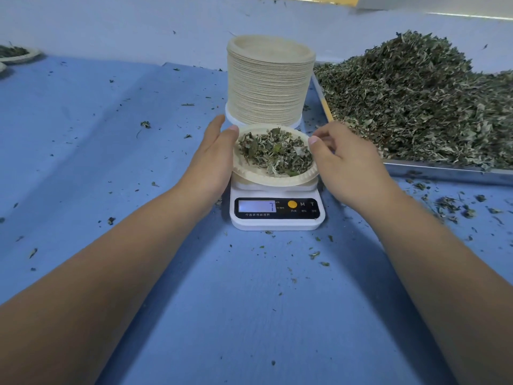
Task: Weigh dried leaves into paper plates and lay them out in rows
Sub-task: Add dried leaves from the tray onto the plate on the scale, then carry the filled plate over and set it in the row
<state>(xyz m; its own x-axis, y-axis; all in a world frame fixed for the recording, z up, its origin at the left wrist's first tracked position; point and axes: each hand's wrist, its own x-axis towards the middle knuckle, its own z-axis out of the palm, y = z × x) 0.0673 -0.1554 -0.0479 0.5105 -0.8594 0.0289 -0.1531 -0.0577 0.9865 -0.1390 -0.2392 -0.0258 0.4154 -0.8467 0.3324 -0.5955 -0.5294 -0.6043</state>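
Now — blue table [83, 134] | tray [444, 171] heaped with dried leaves [416, 101], right | plate stack [269, 84] behind scale [277, 221] | filled plate [263, 179] over scale pan (slightly tilted) | left hand [211, 159] flat against its left rim, fingers straight | right hand [347, 162] pinches right rim — thumb on edge

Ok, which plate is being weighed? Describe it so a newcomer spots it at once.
Left of the metal tray heaped with dried leaves stands a white scale. The plate sits on it, between the left hand and right hand, in front of the tall stack of plates. Unlike those empty ones, it holds leaves.
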